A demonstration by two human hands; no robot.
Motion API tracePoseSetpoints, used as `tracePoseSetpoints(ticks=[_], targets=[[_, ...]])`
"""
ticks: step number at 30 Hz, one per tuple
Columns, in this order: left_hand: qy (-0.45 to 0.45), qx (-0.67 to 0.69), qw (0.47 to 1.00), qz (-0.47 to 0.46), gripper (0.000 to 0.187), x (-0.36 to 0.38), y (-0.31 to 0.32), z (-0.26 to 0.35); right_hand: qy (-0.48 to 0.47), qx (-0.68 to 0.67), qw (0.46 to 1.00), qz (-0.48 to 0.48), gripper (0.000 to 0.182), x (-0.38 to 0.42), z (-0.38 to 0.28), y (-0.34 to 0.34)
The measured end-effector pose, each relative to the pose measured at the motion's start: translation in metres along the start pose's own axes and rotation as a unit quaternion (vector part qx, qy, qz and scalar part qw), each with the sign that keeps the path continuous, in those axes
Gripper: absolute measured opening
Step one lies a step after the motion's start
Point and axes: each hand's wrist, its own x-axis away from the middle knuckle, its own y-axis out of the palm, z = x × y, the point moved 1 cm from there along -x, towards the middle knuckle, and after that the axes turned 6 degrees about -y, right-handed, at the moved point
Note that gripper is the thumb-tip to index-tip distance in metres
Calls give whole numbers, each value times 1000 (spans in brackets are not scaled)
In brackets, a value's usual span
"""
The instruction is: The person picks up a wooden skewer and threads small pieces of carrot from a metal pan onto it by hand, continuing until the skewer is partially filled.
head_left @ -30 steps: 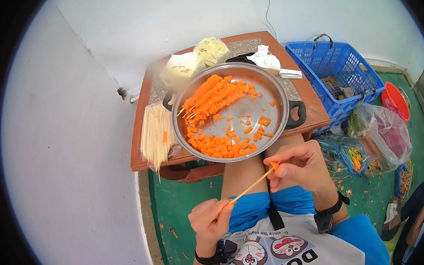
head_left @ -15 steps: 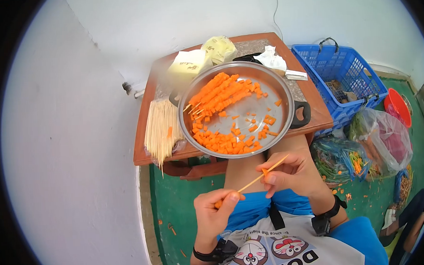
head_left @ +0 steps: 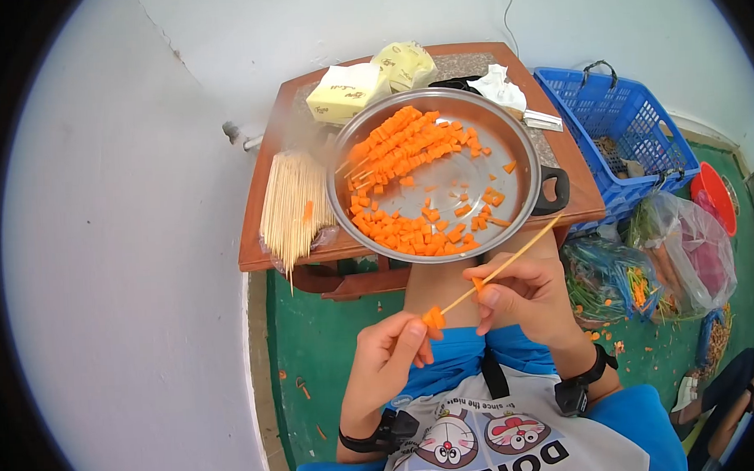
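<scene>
Low over my lap, my left hand (head_left: 390,348) is closed around the lower end of a bamboo skewer (head_left: 525,248), where carrot pieces (head_left: 434,318) are threaded beside the fingertips. The skewer slants up to the right, its tip bare. Partway along it, my right hand (head_left: 527,300) pinches a small carrot piece (head_left: 478,283) that sits on the stick. Beyond the hands, a wide metal pan (head_left: 484,172) holds several finished carrot skewers (head_left: 407,146) and many loose carrot chunks (head_left: 402,234).
A pile of bare skewers (head_left: 291,205) lies left of the pan on the wooden table (head_left: 255,245). Tissue packs (head_left: 350,93) are behind it. To the right stand a blue crate (head_left: 619,183), plastic bags (head_left: 689,255) and a red basin (head_left: 714,200). Another person's arm (head_left: 734,413) shows lower right.
Both hands have shifted slightly, with the skewer's tip rising up and right. Carrot pieces at the left fingertips are now more exposed. The view has tilted a little.
</scene>
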Motion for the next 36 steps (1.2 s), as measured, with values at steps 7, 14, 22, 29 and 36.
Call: tracePoseSetpoints(ticks=[7,14,22,29,36], targets=[[38,71,996,41,25,0,-3,3,-10,4,997,-72,24,0,-6,2],[20,86,996,19,27,1,-4,4,34,9,999,-16,25,5,-8,8],[12,103,994,-35,29,-1,4,4,43,32,996,-71,26,6,1,20],[-44,140,987,-60,31,-2,7,-4,-20,92,990,-106,27,4,8,11],[-52,151,980,-115,33,0,9,-15,-71,298,941,-145,29,1,4,16]])
